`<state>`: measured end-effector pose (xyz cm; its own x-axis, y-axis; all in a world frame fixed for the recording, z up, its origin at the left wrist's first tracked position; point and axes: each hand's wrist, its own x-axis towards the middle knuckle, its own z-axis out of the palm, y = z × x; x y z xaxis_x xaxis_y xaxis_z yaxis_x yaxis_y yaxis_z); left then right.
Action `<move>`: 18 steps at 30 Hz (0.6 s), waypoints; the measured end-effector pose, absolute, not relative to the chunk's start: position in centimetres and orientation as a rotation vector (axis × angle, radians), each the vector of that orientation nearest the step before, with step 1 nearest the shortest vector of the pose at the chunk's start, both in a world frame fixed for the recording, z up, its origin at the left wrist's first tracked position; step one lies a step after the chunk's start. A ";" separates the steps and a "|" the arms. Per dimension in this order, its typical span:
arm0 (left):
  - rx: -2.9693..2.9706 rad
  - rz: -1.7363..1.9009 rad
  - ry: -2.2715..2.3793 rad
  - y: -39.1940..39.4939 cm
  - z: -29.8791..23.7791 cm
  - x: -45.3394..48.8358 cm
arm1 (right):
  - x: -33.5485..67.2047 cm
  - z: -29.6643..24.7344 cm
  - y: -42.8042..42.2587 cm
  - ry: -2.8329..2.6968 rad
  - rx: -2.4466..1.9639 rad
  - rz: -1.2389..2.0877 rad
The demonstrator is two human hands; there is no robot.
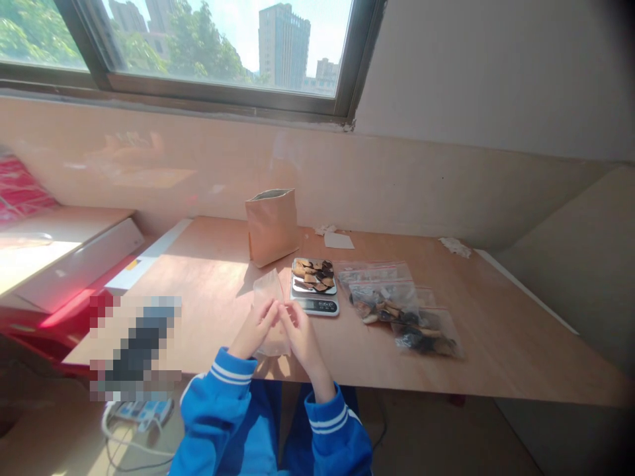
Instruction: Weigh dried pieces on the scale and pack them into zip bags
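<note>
Between my two hands is a clear plastic zip bag (268, 285) with a red line along one edge. My left hand (256, 327) pinches that edge, and my right hand (299, 330) pinches it from the other side, fingertips close together. Nothing shows inside this bag. Just beyond my right hand stands a white kitchen scale (313, 305) with a dark display. Dried brown and black slices (313, 274) are spread on its plate.
Several filled zip bags (426, 327) of dried pieces lie right of the scale. An open brown paper pouch (272, 225) stands behind. A white paper piece (339, 240) lies near the wall. At lower left, a power strip (143, 413) with cords sits below the table (496, 330).
</note>
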<state>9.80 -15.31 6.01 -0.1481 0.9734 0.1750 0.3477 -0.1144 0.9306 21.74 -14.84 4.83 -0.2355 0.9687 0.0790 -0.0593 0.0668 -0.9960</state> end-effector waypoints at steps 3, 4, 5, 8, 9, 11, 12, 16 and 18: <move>1.507 1.202 1.445 -15.6 6.7 10.1 | 22.3 5.5 -15.0 -1.408 -0.984 1.287; 1.511 1.206 1.450 -15.8 6.8 10.1 | 22.6 5.6 -15.0 -1.417 -1.005 1.252; 1.514 1.228 1.468 -15.9 7.0 10.0 | 22.9 5.6 -14.9 -1.402 -1.046 1.204; 1.489 1.385 1.568 -16.2 7.6 9.3 | 24.4 5.1 -14.3 -1.218 -1.210 0.992; 1.483 1.428 1.598 -16.3 7.8 9.0 | 25.0 4.9 -14.0 -1.167 -1.242 0.936; 1.482 1.467 1.624 -16.4 8.2 8.5 | 26.1 4.4 -13.7 -1.174 -1.247 0.908; 1.474 1.478 1.631 -16.4 8.3 8.3 | 26.4 4.3 -13.7 -1.234 -1.223 0.933; 1.368 1.565 1.676 -15.5 8.1 8.6 | 26.5 3.7 -14.1 -1.413 -1.148 0.948; 1.324 1.581 1.695 -14.3 7.6 8.8 | 26.5 3.2 -14.0 -1.402 -1.190 0.826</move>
